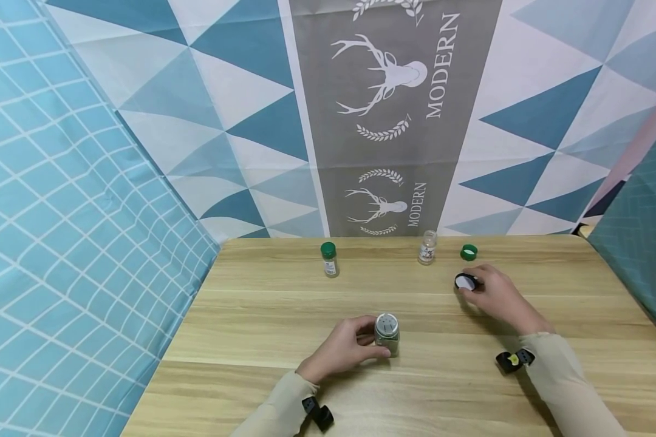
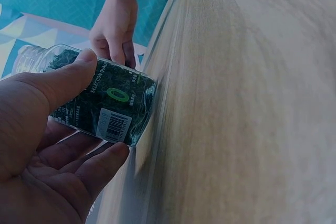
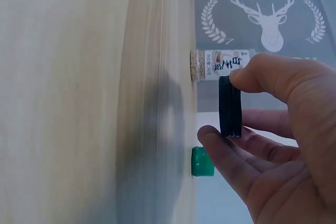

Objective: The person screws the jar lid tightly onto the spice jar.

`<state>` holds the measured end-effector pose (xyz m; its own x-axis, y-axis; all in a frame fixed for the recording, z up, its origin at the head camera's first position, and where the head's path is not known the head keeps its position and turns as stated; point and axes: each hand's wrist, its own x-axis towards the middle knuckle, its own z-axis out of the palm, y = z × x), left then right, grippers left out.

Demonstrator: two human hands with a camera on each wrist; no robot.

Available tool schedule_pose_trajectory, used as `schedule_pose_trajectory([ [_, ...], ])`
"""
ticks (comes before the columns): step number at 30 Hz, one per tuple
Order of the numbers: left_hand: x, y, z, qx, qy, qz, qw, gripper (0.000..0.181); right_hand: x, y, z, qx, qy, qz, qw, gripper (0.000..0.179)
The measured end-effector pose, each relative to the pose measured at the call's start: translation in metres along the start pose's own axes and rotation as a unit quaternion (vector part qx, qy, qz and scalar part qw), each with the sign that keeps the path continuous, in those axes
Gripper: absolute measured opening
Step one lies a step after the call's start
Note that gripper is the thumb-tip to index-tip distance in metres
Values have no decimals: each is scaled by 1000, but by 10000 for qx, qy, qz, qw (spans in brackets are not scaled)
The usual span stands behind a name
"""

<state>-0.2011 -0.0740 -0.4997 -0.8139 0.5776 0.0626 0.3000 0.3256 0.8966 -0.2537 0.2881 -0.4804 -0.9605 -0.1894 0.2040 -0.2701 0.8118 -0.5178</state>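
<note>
The head view takes in the whole wooden worktop (image 1: 284,315). The herb jar (image 1: 387,333) stands upright near its middle, long axis vertical, its grey shaker top facing up with no cap on it. The left hand (image 1: 343,349) wraps around the jar from the left. Beyond the jar and to its right, the right hand (image 1: 494,294) holds a black cap (image 1: 466,281) just above the wood. Further back from the jar stand a green-capped jar (image 1: 329,259) to the left and an uncapped clear jar (image 1: 427,247) to the right, with a loose green cap (image 1: 469,252) lying just right of the clear one.

The left wrist view adds what the head view cannot: the herb jar (image 2: 102,100) is full of dark green flakes and bears a label with a barcode. The thumb lies along one side of the glass and the fingers (image 2: 100,163) curl under the other, gripping it, with the base set on the worktop.

The right wrist view shows the black cap (image 3: 230,106) ribbed at its edge and pinched between thumb and fingers (image 3: 231,163). In this view the cap stands clear of the wood, with the clear jar (image 3: 220,65) and green cap (image 3: 202,161) behind it.
</note>
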Motion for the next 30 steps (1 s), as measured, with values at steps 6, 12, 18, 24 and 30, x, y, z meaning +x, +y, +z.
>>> schedule_pose_trajectory([
  [6, -1, 0, 0, 16, 20, -14, 10000, 53, -3, -8, 2, 130, 18, -50, 9999, 47],
  [12, 0, 0, 0, 70, 14, 25, 10000, 53, -5, -12, 5, 388, -109, -90, 9991, 47],
  [18, 0, 0, 0, 62, 13, 12, 10000, 53, -8, -19, 5, 276, -107, -228, 9993, 48],
  [24, 0, 1, 1, 96, 21, -23, 9999, 53, -11, -28, 2, 149, -139, -321, 9993, 48],
  [30, 0, 1, 0, 89, 3, -1, 10000, 53, -16, -35, 0, 156, -95, -557, 9983, 46],
])
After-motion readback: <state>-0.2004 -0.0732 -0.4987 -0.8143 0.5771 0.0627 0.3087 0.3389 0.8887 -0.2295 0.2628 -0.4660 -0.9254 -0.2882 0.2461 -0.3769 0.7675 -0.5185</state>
